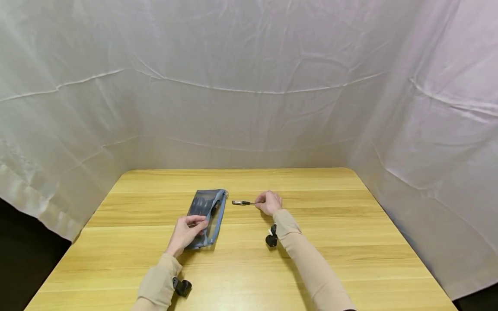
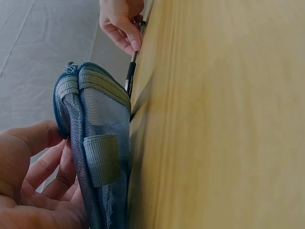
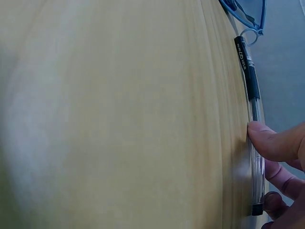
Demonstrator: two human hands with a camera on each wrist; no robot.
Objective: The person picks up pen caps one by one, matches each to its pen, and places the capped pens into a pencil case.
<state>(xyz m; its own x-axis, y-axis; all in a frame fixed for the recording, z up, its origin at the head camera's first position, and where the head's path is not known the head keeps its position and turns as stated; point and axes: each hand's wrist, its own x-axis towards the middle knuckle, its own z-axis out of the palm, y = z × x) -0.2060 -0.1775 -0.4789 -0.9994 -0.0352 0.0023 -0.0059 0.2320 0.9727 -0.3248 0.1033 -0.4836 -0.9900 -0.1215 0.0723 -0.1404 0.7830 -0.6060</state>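
A blue-grey mesh zip pouch lies on the table left of centre, its mouth parted on the right side. Dark items show through the mesh, too blurred to name. My left hand pinches the pouch's near upper edge between thumb and fingers; the left wrist view shows the thumb at the zip edge. Just right of the pouch lies a clear-barrelled pen with a black cap, cap end toward the pouch. The thumb and fingers of my right hand pinch its barrel near the other end.
The wood-grain table extends around both hands. Pale hanging cloth encloses its back and sides. A small black camera sits at the left wrist and another camera at the right. A small ring hangs at the pouch's corner.
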